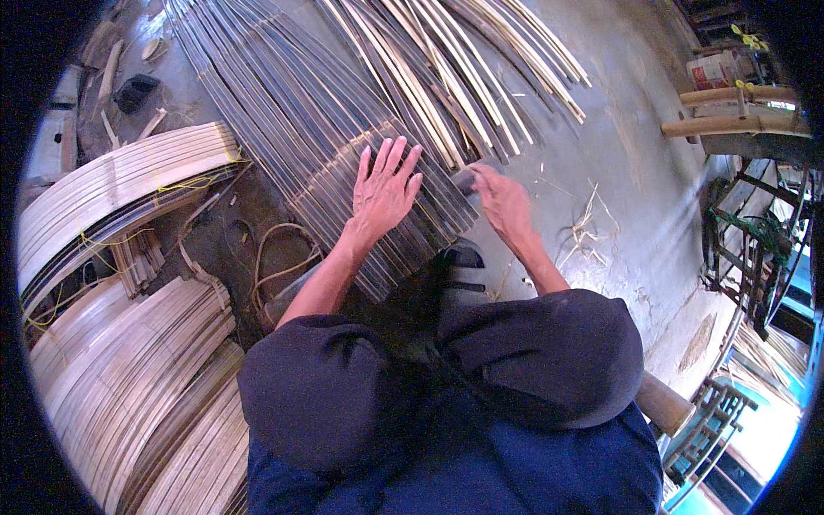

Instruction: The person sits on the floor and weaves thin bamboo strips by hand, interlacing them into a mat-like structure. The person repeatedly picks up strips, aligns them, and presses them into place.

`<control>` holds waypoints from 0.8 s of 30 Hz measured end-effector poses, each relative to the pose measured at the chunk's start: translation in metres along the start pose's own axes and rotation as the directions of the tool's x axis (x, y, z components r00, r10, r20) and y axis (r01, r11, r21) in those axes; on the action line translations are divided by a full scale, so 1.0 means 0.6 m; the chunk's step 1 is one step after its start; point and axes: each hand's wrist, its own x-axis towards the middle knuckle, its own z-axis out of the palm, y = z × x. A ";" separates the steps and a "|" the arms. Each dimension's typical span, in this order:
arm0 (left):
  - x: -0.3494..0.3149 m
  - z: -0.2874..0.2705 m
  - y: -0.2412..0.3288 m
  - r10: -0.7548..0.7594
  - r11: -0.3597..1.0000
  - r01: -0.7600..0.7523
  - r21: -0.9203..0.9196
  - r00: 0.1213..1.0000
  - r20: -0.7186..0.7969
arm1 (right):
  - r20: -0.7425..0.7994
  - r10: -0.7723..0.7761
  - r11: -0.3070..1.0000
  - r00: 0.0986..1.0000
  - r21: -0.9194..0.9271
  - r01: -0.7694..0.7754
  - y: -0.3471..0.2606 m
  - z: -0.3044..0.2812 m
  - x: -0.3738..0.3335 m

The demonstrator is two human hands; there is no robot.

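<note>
A mat of dark, narrow bamboo strips (300, 120) lies on the floor before me, bound across by lighter woven bands. My left hand (384, 189) rests flat on it near one such band, its fingers stretched out. At the mat's right edge my right hand (505, 204) is closed, its fingers pinched on a short, dark, flat piece (464, 180) lying against the strip ends. Motion blurs this hand a little, and I cannot make out what kind of thing the piece is. Loose pale and dark strips (446, 69) fan out beyond the mat.
Tied bundles of pale curved slats (129, 176) and more stacked slats (137, 360) stand at my left. A heap of thin shavings (589, 225) lies on the grey floor (635, 172) at right. Bamboo poles (730, 127) and a dark rack (747, 223) stand farther right.
</note>
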 end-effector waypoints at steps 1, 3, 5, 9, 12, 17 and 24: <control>0.002 0.003 0.001 0.007 1.000 -0.007 -0.005 1.000 -0.011 | -0.028 0.092 0.988 0.995 0.128 -0.088 0.015 -0.003 -0.018; 0.006 0.006 0.002 0.017 1.000 -0.017 -0.012 1.000 -0.020 | 0.153 0.250 0.941 0.956 0.196 -0.277 0.035 0.000 -0.059; 0.005 0.007 0.001 0.018 1.000 -0.018 -0.011 1.000 -0.013 | 0.280 0.348 0.838 0.895 0.334 -0.430 0.046 0.015 -0.081; 0.002 0.004 -0.003 0.006 1.000 -0.006 -0.018 1.000 -0.002 | 0.458 0.381 0.559 0.803 0.578 -0.595 0.056 0.032 -0.084; 0.002 0.005 -0.003 0.016 1.000 -0.017 -0.008 1.000 -0.021 | 0.512 0.383 0.527 0.769 0.562 -0.637 0.063 0.026 -0.077; 0.004 0.001 0.001 0.016 1.000 -0.016 -0.007 1.000 -0.025 | 0.513 0.375 0.513 0.772 0.579 -0.634 0.064 0.023 -0.079; 0.003 0.009 -0.001 0.013 1.000 -0.013 0.021 0.999 -0.034 | 0.533 0.364 0.500 0.764 0.579 -0.643 0.069 0.024 -0.084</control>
